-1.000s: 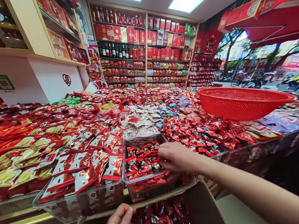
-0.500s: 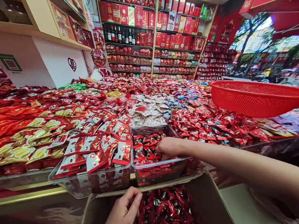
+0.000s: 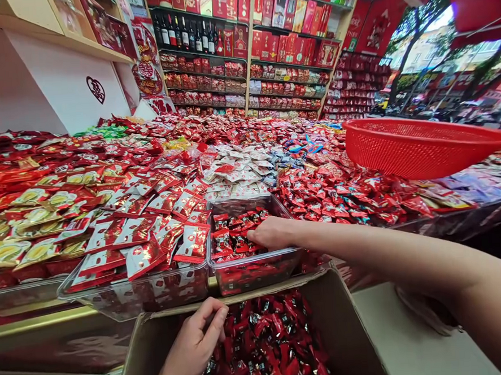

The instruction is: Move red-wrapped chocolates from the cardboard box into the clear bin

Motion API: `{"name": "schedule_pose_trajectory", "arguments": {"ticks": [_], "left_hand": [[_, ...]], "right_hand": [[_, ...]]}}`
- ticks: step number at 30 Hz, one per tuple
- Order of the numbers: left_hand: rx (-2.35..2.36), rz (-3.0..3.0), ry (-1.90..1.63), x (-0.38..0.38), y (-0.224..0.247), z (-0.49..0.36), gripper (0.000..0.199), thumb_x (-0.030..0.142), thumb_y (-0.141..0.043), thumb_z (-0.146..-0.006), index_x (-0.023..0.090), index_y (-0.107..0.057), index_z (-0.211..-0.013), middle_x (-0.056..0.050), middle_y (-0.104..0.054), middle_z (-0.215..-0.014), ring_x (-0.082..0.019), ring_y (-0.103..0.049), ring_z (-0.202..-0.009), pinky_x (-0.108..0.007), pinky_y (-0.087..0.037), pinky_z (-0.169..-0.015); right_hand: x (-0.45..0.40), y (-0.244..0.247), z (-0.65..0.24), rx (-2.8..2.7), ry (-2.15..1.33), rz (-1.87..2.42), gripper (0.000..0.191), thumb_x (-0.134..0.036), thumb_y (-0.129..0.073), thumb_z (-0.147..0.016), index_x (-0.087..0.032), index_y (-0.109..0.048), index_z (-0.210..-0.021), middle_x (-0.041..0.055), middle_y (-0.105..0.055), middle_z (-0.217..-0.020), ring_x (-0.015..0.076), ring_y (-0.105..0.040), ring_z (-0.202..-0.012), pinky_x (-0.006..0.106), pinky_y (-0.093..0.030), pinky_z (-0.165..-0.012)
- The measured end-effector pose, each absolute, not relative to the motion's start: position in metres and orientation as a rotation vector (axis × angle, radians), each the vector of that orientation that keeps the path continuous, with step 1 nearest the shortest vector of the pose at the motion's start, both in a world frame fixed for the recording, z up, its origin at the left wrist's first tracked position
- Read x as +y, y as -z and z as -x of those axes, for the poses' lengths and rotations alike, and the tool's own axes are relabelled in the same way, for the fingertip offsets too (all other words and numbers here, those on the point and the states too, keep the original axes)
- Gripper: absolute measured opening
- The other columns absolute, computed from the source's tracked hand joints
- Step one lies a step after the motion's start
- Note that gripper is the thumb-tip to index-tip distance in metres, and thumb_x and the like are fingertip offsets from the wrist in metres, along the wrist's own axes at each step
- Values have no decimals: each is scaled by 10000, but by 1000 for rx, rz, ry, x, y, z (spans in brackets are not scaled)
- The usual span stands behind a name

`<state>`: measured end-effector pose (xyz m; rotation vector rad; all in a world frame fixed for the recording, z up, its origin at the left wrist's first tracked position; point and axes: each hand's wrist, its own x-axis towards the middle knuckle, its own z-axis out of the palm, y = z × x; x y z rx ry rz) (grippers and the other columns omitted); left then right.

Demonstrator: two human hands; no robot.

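Note:
My right hand [image 3: 271, 232] reaches into a clear plastic bin [image 3: 255, 257], its curled fingers down against red-and-black wrapped candies [image 3: 222, 241]. Anything inside those fingers is hidden. In front of the bin is an open cardboard box [image 3: 343, 312] holding many similar wrapped candies [image 3: 268, 345]. My left hand [image 3: 199, 339] is at the box's far rim on the left side, above the candies. Its thumb and forefinger curl close together, and the other fingers are out of sight behind them, so what they hold does not show.
Left of the bin, another clear bin [image 3: 133, 291] is heaped with red-and-white packets [image 3: 142, 256]. White packets [image 3: 239, 174] lie behind, and red wrapped sweets [image 3: 319, 197] to the right. A red plastic basket [image 3: 418, 149] rests on the right-hand piles. Stocked shelves [image 3: 249, 69] line the back.
The view has shifted, so the surroundings appear higher and slightly further left. My right hand stays in the bin and my left hand at the box rim, both with fingers curled.

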<state>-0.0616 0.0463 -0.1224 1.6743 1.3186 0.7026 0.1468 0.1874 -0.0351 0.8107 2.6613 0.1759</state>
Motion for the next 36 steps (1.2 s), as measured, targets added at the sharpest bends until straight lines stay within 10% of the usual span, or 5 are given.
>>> {"name": "schedule_pose_trajectory", "arguments": {"ticks": [16,21,28,36], "left_hand": [[1303,-2008,-228,43,137,56,264,392,-391,-794,248,-590,-891,7,-646,-820,-147,-564,-728,-214,-399,-666],[1347,-1949,26,31,179,50,313,297,-514,-674,228,-609,-964,-71,-644,-985,-254,-571,-910,-323,-412,-762],[1322,-1847,265,18,206,41,596,228,-612,-506,208,-535,-1098,-114,-593,-1106,-295,-535,-1001,-352,-405,-805],[1380,-1858,248,21,200,46,237,218,-528,-582,219,-612,-803,-23,-647,-715,-232,-587,-669,-304,-407,-570]], "right_hand": [[173,-8,-173,2794,-14,-1148,129,-236,-474,-734,-150,-570,-747,57,-612,-700,143,-537,-622,228,-323,-508],[98,-24,-183,3141,511,-1032,125,-192,-435,-783,-154,-554,-795,4,-602,-728,78,-520,-625,181,-366,-564],[40,134,-164,2513,567,-895,252,-300,-592,-628,-163,-616,-838,70,-653,-721,208,-604,-628,258,-394,-453],[25,202,-142,2260,595,-829,349,-99,-537,-627,-168,-593,-965,105,-661,-870,241,-623,-776,294,-478,-535]]}}
